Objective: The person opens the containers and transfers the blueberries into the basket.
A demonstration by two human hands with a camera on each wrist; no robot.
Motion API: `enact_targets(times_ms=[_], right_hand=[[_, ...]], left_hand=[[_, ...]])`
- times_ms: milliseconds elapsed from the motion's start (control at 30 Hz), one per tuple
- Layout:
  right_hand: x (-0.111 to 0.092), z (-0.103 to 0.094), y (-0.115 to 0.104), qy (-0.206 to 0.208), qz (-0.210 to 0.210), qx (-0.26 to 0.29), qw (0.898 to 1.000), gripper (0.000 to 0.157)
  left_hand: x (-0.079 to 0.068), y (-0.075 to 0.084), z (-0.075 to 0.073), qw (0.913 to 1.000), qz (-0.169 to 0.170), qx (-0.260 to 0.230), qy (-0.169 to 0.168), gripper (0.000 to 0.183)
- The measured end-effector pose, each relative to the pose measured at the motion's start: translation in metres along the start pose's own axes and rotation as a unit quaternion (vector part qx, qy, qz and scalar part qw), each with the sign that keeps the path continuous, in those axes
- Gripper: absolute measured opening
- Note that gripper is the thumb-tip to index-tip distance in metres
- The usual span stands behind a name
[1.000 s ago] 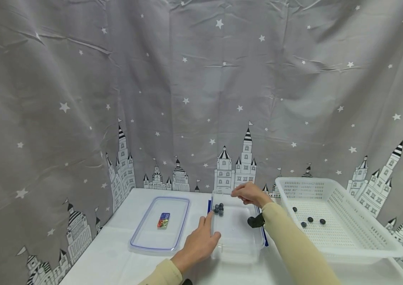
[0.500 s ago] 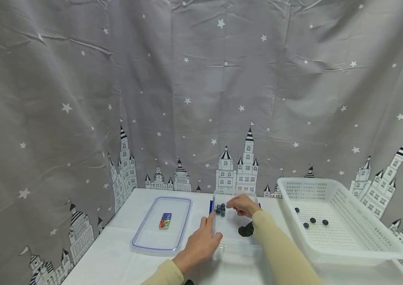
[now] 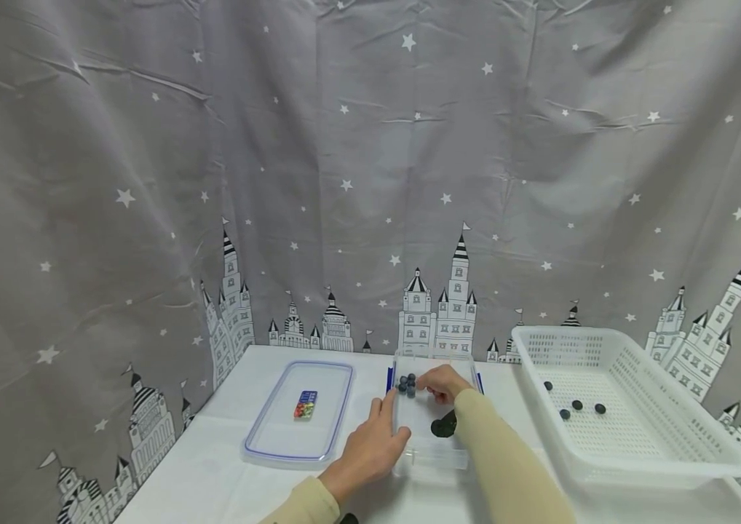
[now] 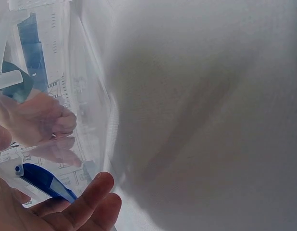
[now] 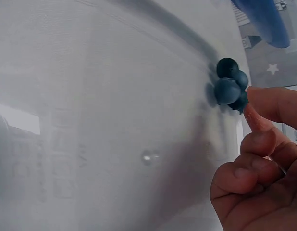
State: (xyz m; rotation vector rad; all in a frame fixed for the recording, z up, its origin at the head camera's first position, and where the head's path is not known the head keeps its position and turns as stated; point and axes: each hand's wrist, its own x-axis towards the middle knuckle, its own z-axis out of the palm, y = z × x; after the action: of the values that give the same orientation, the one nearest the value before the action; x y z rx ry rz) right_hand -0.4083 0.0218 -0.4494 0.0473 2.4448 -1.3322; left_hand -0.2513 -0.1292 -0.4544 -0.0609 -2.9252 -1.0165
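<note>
Several blueberries [image 3: 406,386] sit clustered in the far left part of a clear plastic box [image 3: 436,458] with blue side latches. Over this cluster, my right hand [image 3: 442,382] reaches into the box. The right wrist view shows its thumb and index finger pinching a blueberry [image 5: 240,102] against the others, while the remaining fingers curl toward the palm. My left hand [image 3: 370,444] rests along the box's left side, index finger straight, thumb over the near left wall. In the left wrist view, its fingers [image 4: 98,192] lie loosely beside a blue latch [image 4: 45,183].
To the left lies a clear lid [image 3: 259,429] with a blue seal and a colourful label [image 3: 306,405]. A white perforated basket [image 3: 646,466] on the right holds several more blueberries [image 3: 577,405]. A grey curtain [image 3: 344,145] hangs behind the white table [image 3: 207,451].
My right hand has come down and left from the box's far side to the blueberry cluster. My left hand has kept its place at the box's side.
</note>
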Motion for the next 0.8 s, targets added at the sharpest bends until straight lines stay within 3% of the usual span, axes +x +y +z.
enact_targets(times_ms=[133,400,800], right_hand=[[0.003,0.004,0.003,0.004,0.009,-0.003,1.000,0.022],[0.006,0.010,0.005,0.024,0.004,0.000,1.000,0.013],[0.012,0.018,0.009,0.066,0.004,-0.027,0.997,0.020]], left_hand=[[0.000,0.000,0.001,1.0000,0.002,0.003,-0.003,0.078],[0.000,-0.001,0.000,1.0000,0.007,0.006,0.002,0.078],[0.000,-0.001,0.000,0.9999,0.009,0.003,0.007,0.077]])
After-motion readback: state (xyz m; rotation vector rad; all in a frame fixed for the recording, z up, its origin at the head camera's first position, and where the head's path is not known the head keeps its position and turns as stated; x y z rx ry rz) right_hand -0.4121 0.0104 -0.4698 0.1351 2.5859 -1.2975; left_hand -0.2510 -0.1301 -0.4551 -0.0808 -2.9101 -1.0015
